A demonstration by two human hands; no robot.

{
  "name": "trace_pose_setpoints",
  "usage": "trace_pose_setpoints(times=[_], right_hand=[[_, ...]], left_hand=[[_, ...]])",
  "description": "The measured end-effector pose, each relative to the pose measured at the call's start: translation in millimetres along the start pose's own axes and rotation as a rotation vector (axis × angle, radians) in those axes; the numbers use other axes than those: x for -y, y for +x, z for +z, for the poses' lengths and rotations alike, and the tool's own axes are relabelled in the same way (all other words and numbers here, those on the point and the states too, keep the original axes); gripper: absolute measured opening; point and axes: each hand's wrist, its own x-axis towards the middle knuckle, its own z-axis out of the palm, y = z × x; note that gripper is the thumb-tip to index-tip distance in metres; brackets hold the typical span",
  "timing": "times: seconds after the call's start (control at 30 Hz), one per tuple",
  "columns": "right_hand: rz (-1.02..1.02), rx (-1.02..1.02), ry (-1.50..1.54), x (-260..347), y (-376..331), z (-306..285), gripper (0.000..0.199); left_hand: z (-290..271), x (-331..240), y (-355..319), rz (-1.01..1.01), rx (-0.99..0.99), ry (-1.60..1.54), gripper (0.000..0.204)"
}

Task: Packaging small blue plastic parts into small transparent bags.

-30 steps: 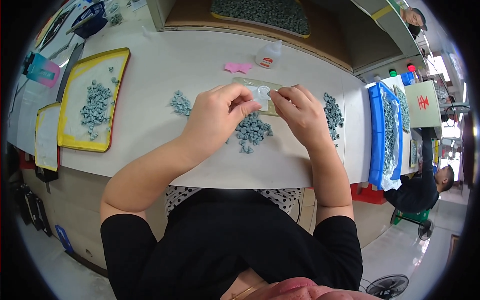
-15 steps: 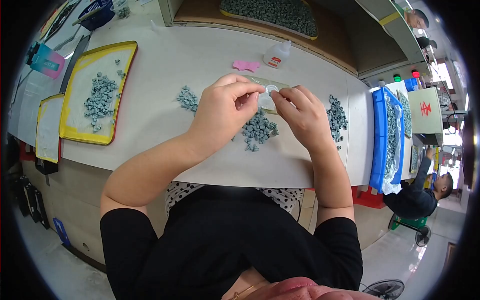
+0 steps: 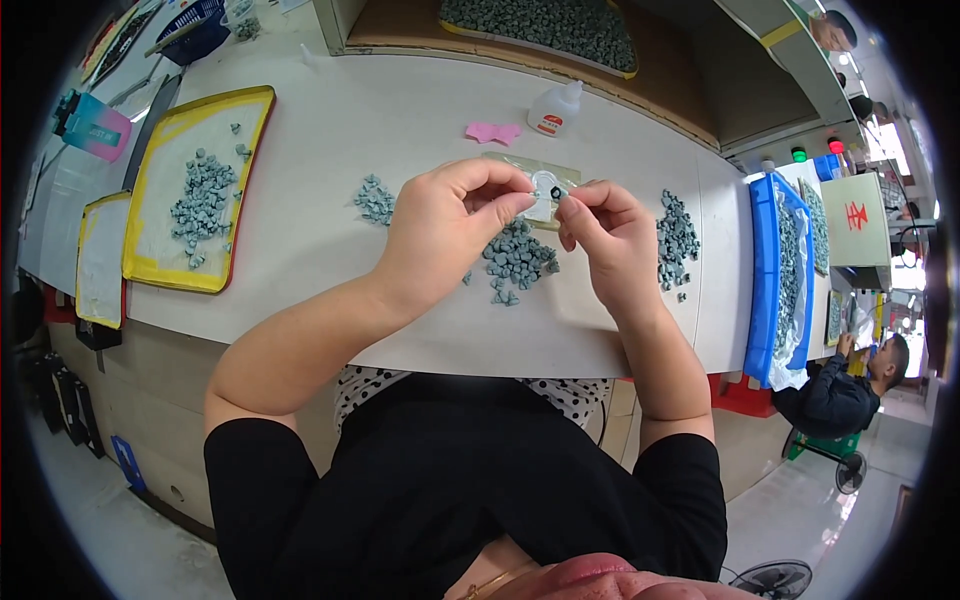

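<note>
Here, near the middle of the frame, pinching a small grey-green piece (image 3: 559, 193) with the thumb and first finger of the right hand (image 3: 615, 240). On the piece, a dark spot. Just to the left, the left hand (image 3: 445, 230), with thumb and first finger close together at the tips. Cannot tell about anything tiny caught between those tips. Just behind the fingers, a flat pale green tray (image 3: 567, 176) with a round white thing (image 3: 545, 181) on top, both partly hidden.

Below the hands, in the middle of the frame, a heap of grey-green bits (image 3: 517, 258) on the white table (image 3: 330, 285). Just left of the left hand, a smaller heap (image 3: 374, 200). To the right of the right hand, one more heap (image 3: 676, 240). Higher up, a white bottle (image 3: 556, 108), standing up, and near it a flat pink thing (image 3: 492, 132).

At the left of the frame, a big yellow tray (image 3: 150, 255) with a loose pile (image 3: 202, 195) inside, and close beside it a smaller tray (image 3: 100, 255) with yellow edges. In the upper left, a dark blue basket (image 3: 190, 38). At the top, a tray packed with bits (image 3: 540, 35). At the right, a long blue box (image 3: 762, 285), also with bits inside. Farther right, a person in dark clothes (image 3: 830, 397).
</note>
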Motion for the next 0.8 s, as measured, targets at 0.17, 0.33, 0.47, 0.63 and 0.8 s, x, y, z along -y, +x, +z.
trace_pose_setpoints(times=[0.17,0.33,0.47,0.63,0.8], right_hand=[[0.002,-0.001,0.054,-1.8,-3.1,5.0,0.009],[-0.059,-0.012,0.056,-5.4,-4.9,9.7,0.007],[-0.121,-0.015,0.032,-8.6,-4.1,11.5,0.005],[-0.285,-0.089,-0.055,-13.7,-3.4,14.4,0.007],[-0.478,-0.089,-0.296,-22.0,-3.4,8.3,0.01]], left_hand=[[2.9,-1.2,-2.0,-0.024,0.016,-0.045,0.014],[3.1,-0.3,-1.3,-0.017,0.024,0.021,0.014],[3.1,0.8,-0.1,0.025,0.022,0.083,0.012],[5.3,4.2,-1.1,0.154,0.014,0.223,0.011],[10.2,6.3,0.0,0.202,0.01,0.197,0.011]])
